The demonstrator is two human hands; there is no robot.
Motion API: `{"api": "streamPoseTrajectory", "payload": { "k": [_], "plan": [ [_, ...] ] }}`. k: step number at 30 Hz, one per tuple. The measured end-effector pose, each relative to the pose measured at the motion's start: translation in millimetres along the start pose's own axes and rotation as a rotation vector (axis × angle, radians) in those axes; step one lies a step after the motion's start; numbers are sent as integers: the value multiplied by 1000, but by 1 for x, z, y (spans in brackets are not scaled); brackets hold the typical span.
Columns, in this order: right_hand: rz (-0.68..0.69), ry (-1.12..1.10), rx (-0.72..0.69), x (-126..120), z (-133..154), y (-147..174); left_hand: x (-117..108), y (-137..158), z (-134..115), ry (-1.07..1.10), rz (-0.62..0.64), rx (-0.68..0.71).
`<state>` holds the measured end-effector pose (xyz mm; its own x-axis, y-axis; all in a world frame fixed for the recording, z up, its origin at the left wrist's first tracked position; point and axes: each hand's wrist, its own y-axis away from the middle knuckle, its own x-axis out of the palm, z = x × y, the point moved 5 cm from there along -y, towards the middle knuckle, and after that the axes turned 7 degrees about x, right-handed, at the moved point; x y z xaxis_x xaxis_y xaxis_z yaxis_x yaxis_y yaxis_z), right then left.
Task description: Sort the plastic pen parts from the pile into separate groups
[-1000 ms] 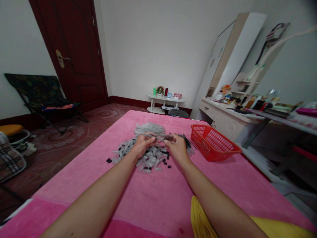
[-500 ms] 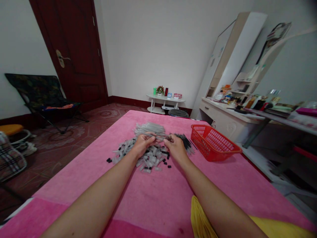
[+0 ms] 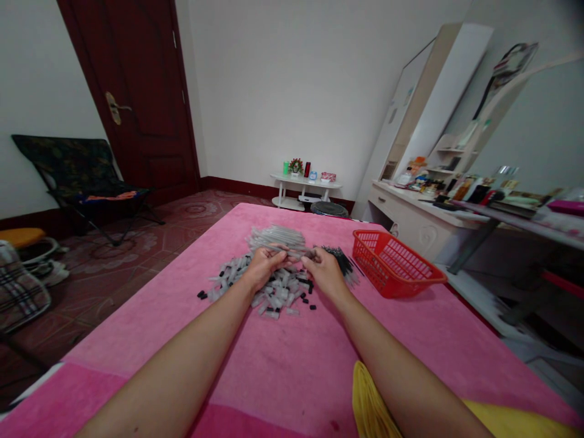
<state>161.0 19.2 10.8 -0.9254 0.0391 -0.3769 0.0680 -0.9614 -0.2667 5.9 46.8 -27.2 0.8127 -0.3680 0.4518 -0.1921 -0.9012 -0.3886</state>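
Between my two hands lies a thin, clear pen barrel (image 3: 296, 253), held roughly level. My left hand (image 3: 265, 266) pinches its left part, and the fingers of my right hand (image 3: 325, 269) close on its right end. Finer detail at the fingertips is too small to make out. Just beyond my hands is a stack of clear pen barrels (image 3: 277, 234). Below and around my left hand spreads a heap of translucent pen caps (image 3: 277, 297), with small black plugs (image 3: 312, 307) scattered at its edges. Dark pen refills (image 3: 344, 263) lie bundled beside my right hand.
A red plastic basket (image 3: 396, 281) stands to the right on the pink cloth (image 3: 292, 365) covering the table. Yellow fabric (image 3: 371, 401) lies under my right forearm. Farther off are a folding chair (image 3: 91, 176), a low white stand (image 3: 305, 182) and a dresser (image 3: 420, 225).
Both hands keep their grip on the pen barrel in nearly the same place. The whole view has shifted very slightly.
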Motion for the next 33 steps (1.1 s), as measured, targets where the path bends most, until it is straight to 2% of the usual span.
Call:
{"api": "streamPoseTrajectory", "payload": {
  "k": [4, 8, 12, 17, 33],
  "plan": [
    [58, -3, 39, 3, -4, -2, 0, 0, 0, -6, 12, -8],
    [15, -36, 10, 1, -4, -2, -1, 0, 0, 0, 0, 3],
    [71, -52, 49, 3, -6, -1, 0, 0, 0, -4, 15, -6],
    [42, -88, 26, 3, -5, -2, -2, -1, 2, 2, 17, -11],
    [114, -151, 86, 8, -9, -3, 0, 0, 1, 2, 25, -28]
  ]
}}
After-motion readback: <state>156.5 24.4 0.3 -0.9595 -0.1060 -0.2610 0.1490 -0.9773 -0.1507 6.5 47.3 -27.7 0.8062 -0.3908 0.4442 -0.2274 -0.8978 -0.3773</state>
